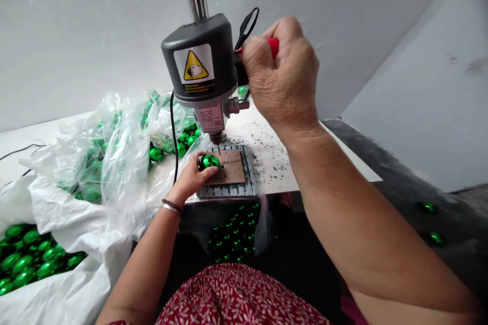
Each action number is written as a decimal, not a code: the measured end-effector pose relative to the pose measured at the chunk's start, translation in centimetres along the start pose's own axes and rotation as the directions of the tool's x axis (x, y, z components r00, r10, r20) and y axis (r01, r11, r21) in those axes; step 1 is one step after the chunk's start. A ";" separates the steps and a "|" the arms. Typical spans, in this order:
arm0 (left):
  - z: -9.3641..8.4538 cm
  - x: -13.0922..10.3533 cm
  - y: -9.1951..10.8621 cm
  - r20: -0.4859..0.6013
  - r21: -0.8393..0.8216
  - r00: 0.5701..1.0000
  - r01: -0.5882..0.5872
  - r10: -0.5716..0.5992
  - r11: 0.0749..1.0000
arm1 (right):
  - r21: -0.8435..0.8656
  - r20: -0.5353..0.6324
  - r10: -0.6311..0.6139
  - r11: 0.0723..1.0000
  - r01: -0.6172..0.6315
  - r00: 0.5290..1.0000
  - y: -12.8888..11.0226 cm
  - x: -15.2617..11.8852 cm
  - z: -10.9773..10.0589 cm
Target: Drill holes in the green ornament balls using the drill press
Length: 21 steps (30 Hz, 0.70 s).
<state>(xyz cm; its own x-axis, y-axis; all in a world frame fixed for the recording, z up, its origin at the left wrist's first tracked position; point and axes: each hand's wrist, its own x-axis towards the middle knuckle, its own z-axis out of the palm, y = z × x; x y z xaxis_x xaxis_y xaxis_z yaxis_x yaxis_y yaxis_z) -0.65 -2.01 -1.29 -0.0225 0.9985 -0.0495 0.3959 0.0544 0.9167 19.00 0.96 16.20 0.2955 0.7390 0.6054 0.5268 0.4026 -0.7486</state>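
Note:
My left hand (197,174) grips a shiny green ball (210,161) between thumb and fingers. The ball rests on a brown board (232,167) that lies on the slotted metal base (229,191) of a drill press. Just above and to the right of the ball is the thin drill bit (219,150), under the chuck (215,138); I cannot tell whether they touch. My right hand (284,73) is closed around the red-ended lever (273,47) on the right side of the dark grey drill head (200,61).
Clear plastic bags (125,147) with green balls spread over the table's left side. A white sack (80,223) holds more at the lower left. Dark shavings (272,157) litter the white table. Several balls (232,233) sit below its front edge. A black cable (174,137) hangs beside the drill.

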 end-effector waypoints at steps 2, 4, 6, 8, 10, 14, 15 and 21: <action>0.2 0.5 0.2 -0.004 0.148 0.999 -0.043 0.044 0.988 | 0.006 0.000 -0.010 1.000 0.010 1.000 0.1 -0.1 0.0; 0.5 0.8 0.4 0.024 0.241 0.997 -0.075 0.072 0.967 | 0.010 -0.001 -0.017 1.000 0.017 1.000 0.2 -0.2 -0.1; 0.8 0.9 0.8 0.058 0.282 0.996 -0.079 0.065 0.956 | 0.016 -0.003 -0.027 1.000 0.027 1.000 0.3 -0.2 -0.1; 1.0 1.0 1.2 0.064 0.332 0.996 -0.072 0.054 0.941 | 0.021 -0.009 -0.033 0.999 0.034 0.999 0.4 -0.1 -0.1; 1.2 1.0 1.6 0.046 0.380 0.997 -0.073 0.060 0.922 | 0.026 -0.013 -0.036 0.999 0.037 0.999 0.5 -0.1 -0.1; 1.5 1.3 2.0 0.029 0.385 0.994 -0.108 0.105 0.917 | 0.034 -0.015 -0.042 0.998 0.043 0.999 0.6 -0.2 -0.1; 1.6 1.4 2.0 0.036 0.376 0.992 -0.122 0.117 0.918 | 0.036 -0.014 -0.045 0.998 0.045 0.999 0.6 -0.3 -0.1; 1.7 1.4 2.0 0.084 0.243 0.987 -0.152 0.136 0.958 | 0.042 -0.015 -0.040 0.998 0.041 0.999 0.5 -0.3 -0.2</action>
<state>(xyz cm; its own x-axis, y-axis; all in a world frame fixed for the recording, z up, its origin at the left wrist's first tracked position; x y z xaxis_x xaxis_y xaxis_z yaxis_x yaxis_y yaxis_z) 1.70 -0.52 -0.21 0.1085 0.9932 0.0424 0.6058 -0.0999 0.7893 19.33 0.87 15.68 0.2863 0.7138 0.6392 0.5043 0.4550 -0.7340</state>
